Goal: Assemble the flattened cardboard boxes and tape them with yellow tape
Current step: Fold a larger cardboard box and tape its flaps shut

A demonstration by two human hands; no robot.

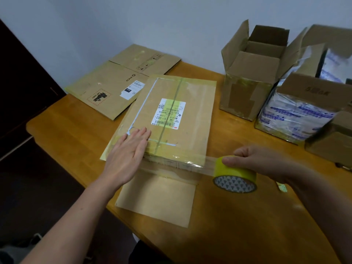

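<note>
A shallow cardboard box (190, 115) with a white shipping label lies in the middle of the wooden table (238, 216), one flap spread flat toward me. My left hand (127, 153) presses flat on its near left corner, fingers straight. My right hand (255, 161) grips the yellow tape roll (235, 174) just right of the box's near edge. A strip of tape runs from the roll leftward along that front edge to my left hand.
Two flattened boxes (106, 92) lie at the table's far left by the wall. An open upright box (253, 73) and other boxes with plastic-wrapped packs (297, 113) stand at the right. A small tape scrap (282, 187) lies near my right wrist.
</note>
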